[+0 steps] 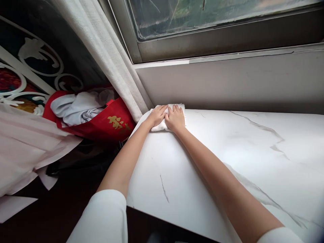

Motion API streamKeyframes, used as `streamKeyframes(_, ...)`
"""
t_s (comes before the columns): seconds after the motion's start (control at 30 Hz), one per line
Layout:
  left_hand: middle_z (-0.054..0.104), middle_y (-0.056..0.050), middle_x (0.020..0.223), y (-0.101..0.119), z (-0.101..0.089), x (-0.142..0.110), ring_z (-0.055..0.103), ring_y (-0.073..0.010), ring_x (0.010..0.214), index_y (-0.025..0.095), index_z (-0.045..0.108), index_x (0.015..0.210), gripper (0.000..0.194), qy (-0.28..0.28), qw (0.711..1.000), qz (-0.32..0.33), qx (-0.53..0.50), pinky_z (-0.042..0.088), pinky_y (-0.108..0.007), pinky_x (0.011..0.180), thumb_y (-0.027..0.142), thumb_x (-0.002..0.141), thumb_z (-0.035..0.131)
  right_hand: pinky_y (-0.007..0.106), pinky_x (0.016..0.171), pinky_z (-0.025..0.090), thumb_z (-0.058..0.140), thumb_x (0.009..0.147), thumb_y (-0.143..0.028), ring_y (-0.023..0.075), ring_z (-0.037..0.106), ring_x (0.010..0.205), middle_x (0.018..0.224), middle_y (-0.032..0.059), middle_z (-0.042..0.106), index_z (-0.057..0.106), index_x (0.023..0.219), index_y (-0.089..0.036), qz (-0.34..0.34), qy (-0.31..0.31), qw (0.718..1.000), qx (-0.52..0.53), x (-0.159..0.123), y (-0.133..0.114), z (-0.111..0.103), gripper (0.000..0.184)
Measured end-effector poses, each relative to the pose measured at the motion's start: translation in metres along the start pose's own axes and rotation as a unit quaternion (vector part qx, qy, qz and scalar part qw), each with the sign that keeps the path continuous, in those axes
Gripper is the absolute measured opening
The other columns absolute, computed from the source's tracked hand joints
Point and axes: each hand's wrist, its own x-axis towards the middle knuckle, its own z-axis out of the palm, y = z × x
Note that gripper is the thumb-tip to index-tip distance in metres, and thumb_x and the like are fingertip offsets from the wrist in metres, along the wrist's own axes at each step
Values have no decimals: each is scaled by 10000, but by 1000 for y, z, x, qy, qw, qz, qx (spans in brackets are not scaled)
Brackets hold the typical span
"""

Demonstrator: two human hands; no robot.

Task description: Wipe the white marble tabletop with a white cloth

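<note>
A folded white cloth (163,126) lies at the far left corner of the white marble-patterned table (152,162), close to the wall. My left hand (158,115) presses down on its left part, fingers stretched out flat. Beside it, my right hand (176,118) rests on the cloth's right part with its fingers spread. The two hands touch or nearly touch near the thumbs. Both palms cover much of the cloth, so its folds beneath them are hidden.
A window with a metal frame (215,40) rises above the wall (227,81) behind the table. Left of the corner hang a pale curtain (101,50) and a red bag (101,125) stuffed with light fabric (78,104). Pink cloth (30,145) drapes further left.
</note>
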Motion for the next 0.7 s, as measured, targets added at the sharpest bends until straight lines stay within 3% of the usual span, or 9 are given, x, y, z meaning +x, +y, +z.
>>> streamKeyframes(0.17, 428, -102, 1465, -19, -3, 4, 368, -202, 1342, 115, 406, 1393, 498, 3, 1000, -10, -3, 255, -375, 1137, 274, 934, 295, 437, 1137, 104, 327, 923, -234, 273, 248, 1397, 1486, 207, 357, 402, 1404, -25, -9, 6, 1000, 0, 17, -9, 10, 529)
streamKeyframes(0.33, 408, -105, 1477, -21, -12, -20, 342, -205, 1357, 110, 392, 1401, 510, 1, 999, -32, -8, 246, -391, 1142, 287, 935, 283, 464, 1133, 95, 296, 934, -239, 273, 214, 1415, 1507, 204, 320, 358, 1435, -37, -31, -16, 999, 5, 6, -25, 14, 543)
streamKeyframes(0.5, 412, -105, 1474, -6, -25, -70, 336, -198, 1365, 112, 400, 1392, 511, 2, 999, -35, -14, 242, -392, 1148, 292, 932, 268, 485, 1135, 66, 303, 941, -250, 294, 200, 1418, 1508, 233, 298, 346, 1435, -7, -41, -18, 999, 25, -38, -51, 10, 552)
streamKeyframes(0.7, 397, -114, 1485, 33, -39, -158, 319, -223, 1382, 104, 398, 1406, 549, 3, 999, -49, -7, 235, -418, 1154, 347, 941, 235, 502, 1143, 36, 339, 936, -271, 318, 152, 1431, 1514, 253, 269, 319, 1447, 4, -89, -44, 994, 52, -117, -75, -7, 581)
